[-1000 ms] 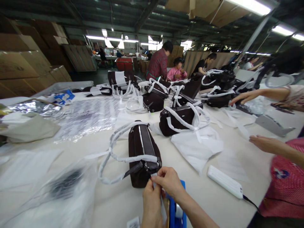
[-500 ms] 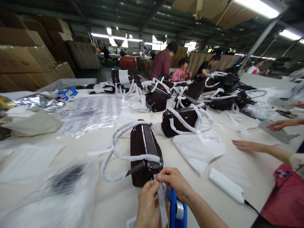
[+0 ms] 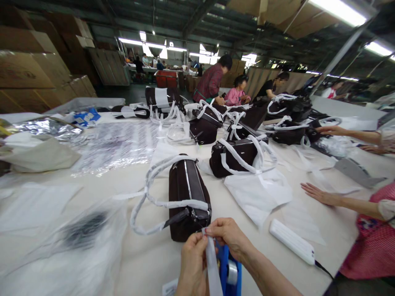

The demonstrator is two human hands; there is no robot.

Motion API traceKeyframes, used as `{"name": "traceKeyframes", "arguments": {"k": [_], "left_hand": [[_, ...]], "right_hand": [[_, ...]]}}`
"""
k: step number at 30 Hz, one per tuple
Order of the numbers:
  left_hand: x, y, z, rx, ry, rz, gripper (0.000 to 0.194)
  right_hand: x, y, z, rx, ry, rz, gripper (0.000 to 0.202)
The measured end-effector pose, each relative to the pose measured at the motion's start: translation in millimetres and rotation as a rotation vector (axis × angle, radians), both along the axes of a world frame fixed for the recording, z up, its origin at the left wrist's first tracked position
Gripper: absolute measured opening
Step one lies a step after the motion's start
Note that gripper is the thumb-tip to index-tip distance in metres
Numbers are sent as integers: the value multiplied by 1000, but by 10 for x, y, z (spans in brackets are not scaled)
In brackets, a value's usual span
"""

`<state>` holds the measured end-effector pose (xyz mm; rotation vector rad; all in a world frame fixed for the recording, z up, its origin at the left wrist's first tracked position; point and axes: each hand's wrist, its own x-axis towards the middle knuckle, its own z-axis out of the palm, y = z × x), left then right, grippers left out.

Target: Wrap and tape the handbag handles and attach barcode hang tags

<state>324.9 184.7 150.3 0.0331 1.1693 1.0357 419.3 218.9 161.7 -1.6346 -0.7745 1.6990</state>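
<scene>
Both hands pinch the upper end of a white strip (image 3: 212,263) that hangs down toward the bottom edge. My left hand (image 3: 194,259) grips it from the left, thumb and fingers closed. From the right, my right hand (image 3: 226,234) pinches the same end. Just beyond my fingertips lies a dark brown handbag (image 3: 180,185), its handles (image 3: 145,205) wrapped in white padding. Under my right wrist stands a blue tape dispenser (image 3: 226,263) with a roll of clear tape (image 3: 232,272), partly hidden by my hands.
A white power strip (image 3: 291,240) with a black cord lies to the right. A co-worker's hand (image 3: 321,194) rests on the table beside it. More wrapped handbags (image 3: 237,158) stand farther back. Clear plastic (image 3: 70,246) covers the left front; a beige cloth bag (image 3: 43,156) lies behind.
My hands still pinch the strip and have barely shifted. At the right, one of the co-worker's hands has moved away from the grey piece toward the dark bags.
</scene>
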Motion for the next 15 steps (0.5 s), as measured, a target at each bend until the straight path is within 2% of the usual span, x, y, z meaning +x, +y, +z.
{"name": "traceKeyframes", "arguments": {"k": [6,15], "left_hand": [[-6,9,82,-35,-66,27,42],[36,15,114,-12,-45,40,30]], "right_hand": [[-66,-87,15,140,-87,-44,12],[36,-9,-41,44,-19,103,13]]}}
